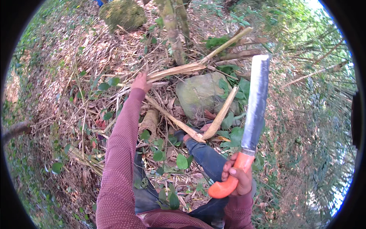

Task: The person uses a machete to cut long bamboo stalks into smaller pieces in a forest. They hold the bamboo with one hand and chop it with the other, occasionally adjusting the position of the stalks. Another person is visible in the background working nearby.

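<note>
My right hand point(240, 175) is wrapped around the curved orange handle of a machete point(256, 103), whose broad steel blade points up and away from me. My left arm reaches forward, and my left hand point(141, 82) is closed at the near left end of a long split wooden stick point(177, 71). That stick slants up to the right, past a mossy rock point(200, 93). Below it, a thinner split stick point(173, 119) and a pale, pointed piece of wood point(221, 113) meet in a V by my foot.
A short cut log point(149, 121) lies near my left forearm. Slim tree trunks point(173, 34) stand ahead, with another mossy boulder point(122, 15) farther left. Dry leaves, twigs and green leafy plants point(182, 162) cover the ground around my legs. Thin bamboo-like stems point(316, 76) rise at the right.
</note>
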The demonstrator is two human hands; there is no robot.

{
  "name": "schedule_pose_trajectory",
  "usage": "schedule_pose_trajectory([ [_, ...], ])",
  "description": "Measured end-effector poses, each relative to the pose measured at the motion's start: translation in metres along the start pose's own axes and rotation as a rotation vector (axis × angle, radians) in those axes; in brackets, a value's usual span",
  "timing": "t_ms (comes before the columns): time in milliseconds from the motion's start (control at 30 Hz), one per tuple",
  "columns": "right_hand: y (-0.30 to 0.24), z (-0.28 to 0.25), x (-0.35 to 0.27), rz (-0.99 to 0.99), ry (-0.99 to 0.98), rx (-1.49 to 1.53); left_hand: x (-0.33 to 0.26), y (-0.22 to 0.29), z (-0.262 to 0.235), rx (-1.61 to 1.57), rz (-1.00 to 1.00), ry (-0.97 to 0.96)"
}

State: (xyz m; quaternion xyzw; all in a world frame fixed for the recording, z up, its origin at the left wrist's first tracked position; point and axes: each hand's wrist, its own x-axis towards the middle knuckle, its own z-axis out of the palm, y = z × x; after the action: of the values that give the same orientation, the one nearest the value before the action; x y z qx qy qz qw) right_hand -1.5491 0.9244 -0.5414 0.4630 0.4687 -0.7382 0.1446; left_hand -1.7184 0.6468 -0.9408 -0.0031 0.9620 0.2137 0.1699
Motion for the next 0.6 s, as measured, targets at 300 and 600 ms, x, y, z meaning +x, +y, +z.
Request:
schedule_pose_trajectory([
  [300, 0.003, 0.0, 0.004, -0.048, 0.019, -0.009, 0.013, 0.022, -0.003, 0.223, -0.011, -0.327],
  [600, 0.031, 0.008, -0.002, -0.086, -0.074, 0.141, -0.084, 0.056, -0.134, -0.156, 0.121, -0.118],
])
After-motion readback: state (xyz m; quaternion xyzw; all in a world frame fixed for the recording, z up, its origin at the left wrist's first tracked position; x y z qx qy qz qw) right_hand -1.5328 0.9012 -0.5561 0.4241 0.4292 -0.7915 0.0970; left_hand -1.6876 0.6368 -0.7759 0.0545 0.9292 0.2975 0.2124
